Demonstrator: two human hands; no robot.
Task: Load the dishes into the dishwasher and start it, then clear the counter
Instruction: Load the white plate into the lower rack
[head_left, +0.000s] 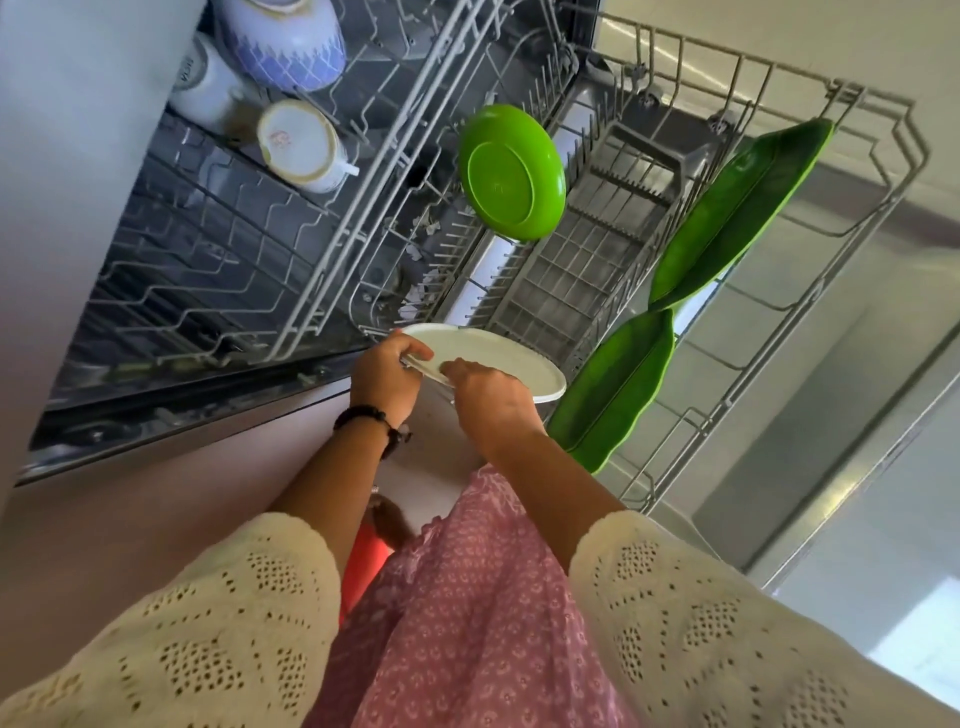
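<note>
Hands (387, 371) (488, 395) cover white plate's (498, 358) near rim; grip unclear.

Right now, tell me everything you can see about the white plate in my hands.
The white plate is round, plain and smooth, with a low raised rim; it looks like ceramic or melamine, which I cannot tell. It looks clean and lies nearly flat, held over the near end of the pulled-out lower rack. The left hand and right hand both grip its near edge, thumbs on top. A green leaf-shaped dish stands right beside its far right edge; whether they touch is unclear.
</note>
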